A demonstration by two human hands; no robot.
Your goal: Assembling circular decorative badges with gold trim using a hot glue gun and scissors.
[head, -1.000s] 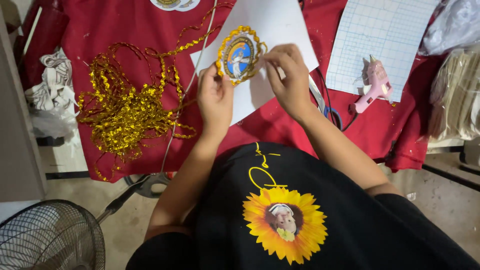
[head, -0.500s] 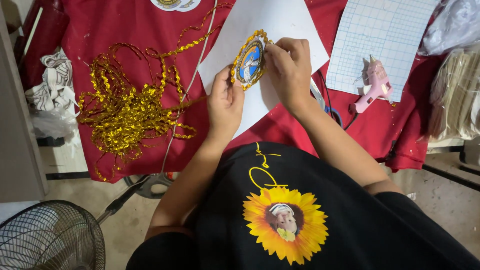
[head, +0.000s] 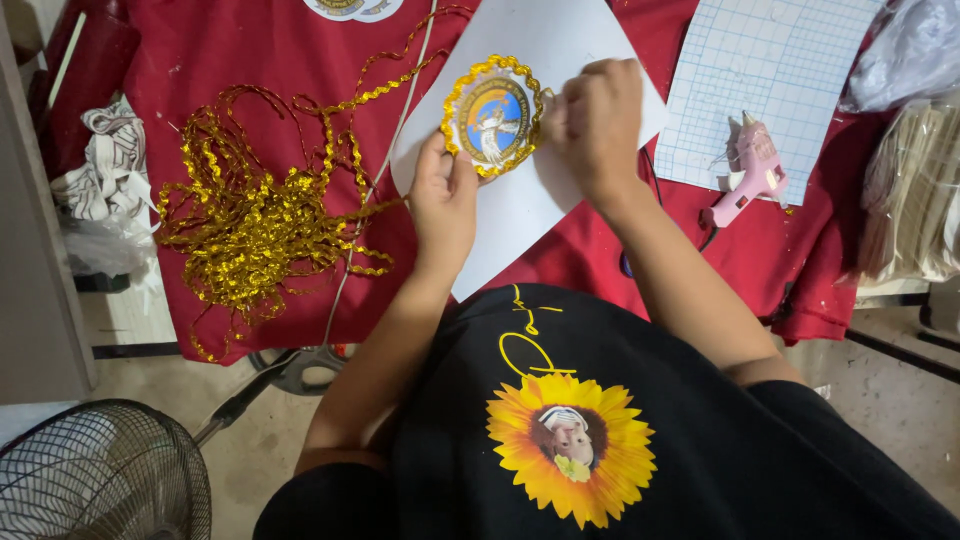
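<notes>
A round badge [head: 492, 116] with a blue picture and a gold sequin rim lies flat over a white paper sheet [head: 520, 215]. My left hand [head: 443, 205] pinches its lower left edge between thumb and fingers. My right hand [head: 598, 120] is closed on the badge's right edge, pressing the gold trim there. A tangled heap of gold sequin trim [head: 250, 215] lies to the left on the red tablecloth [head: 200, 50], with one strand running up toward the badge.
A pink glue gun [head: 748, 172] rests on a gridded white mat [head: 760, 80] at the right. Clear bags lie at the far right. White cloth scraps [head: 110, 160] sit at the left edge. A fan [head: 90, 480] stands on the floor below.
The badge has been turned from tilted on edge to flat facing up. My left hand shifted to its lower left rim; my right hand stays on its right rim.
</notes>
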